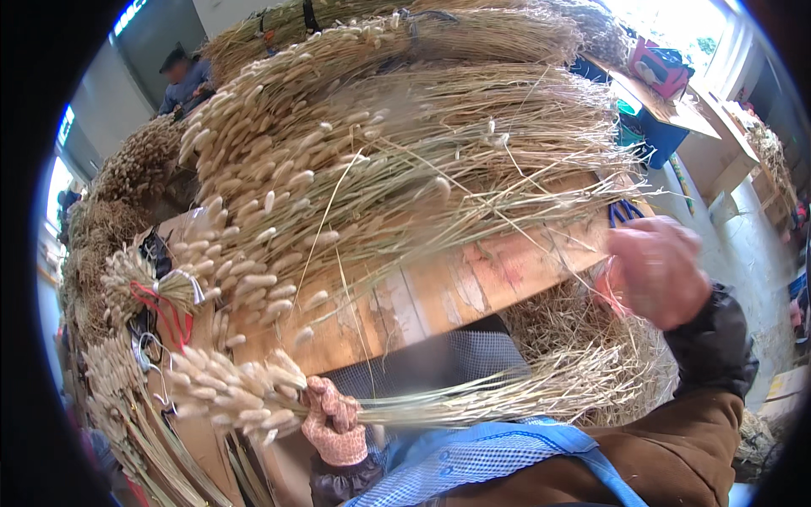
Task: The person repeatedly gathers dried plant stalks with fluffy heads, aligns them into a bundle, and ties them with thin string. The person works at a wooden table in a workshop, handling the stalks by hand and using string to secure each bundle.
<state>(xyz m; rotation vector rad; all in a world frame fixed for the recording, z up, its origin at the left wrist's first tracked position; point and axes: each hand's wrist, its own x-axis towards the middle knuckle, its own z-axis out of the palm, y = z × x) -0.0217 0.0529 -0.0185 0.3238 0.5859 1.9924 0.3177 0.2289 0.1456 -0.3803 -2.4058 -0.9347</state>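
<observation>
My left hand, in a patterned glove, grips a bunch of dried bunny-tail grass just below its fluffy heads. The bunch lies almost level, its stems running right across my lap. At the table's right end is my right hand, bare and blurred by motion; whether its fingers hold anything cannot be made out. Close to it, blue loops, perhaps scissor handles, lie on the wooden table. A thick layer of loose bunny-tail grass covers the tabletop, heads to the left.
Small bunches, one with a red tie, lie by the table's left end. More bundled grass stands below them. Large bundles are piled behind. Cut straw fills the space beneath the right end. Another person is at far left.
</observation>
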